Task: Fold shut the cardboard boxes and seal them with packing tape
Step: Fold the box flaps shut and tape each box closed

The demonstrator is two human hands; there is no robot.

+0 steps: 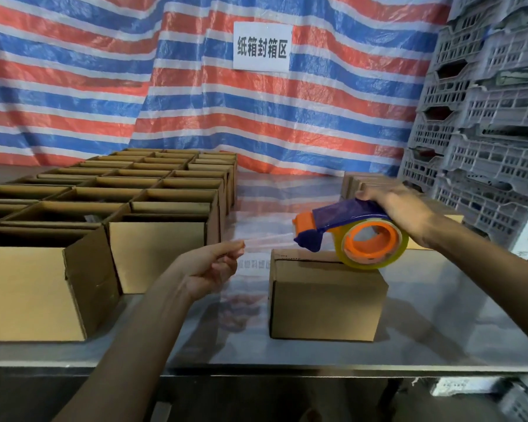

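Curling round the tape dispenser [348, 236] over the closed box [326, 300], the right hand [400, 208] faced the left hand [208, 266], whose fingertips [237, 248] pinched the end of the clear tape [269, 237].

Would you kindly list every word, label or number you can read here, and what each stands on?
"纸箱封箱区": black characters on the white sign on the striped tarp.
Its reflection on the table: mirrored and blurred, not readable.
Small dark print on top of the closed box: too small to read.
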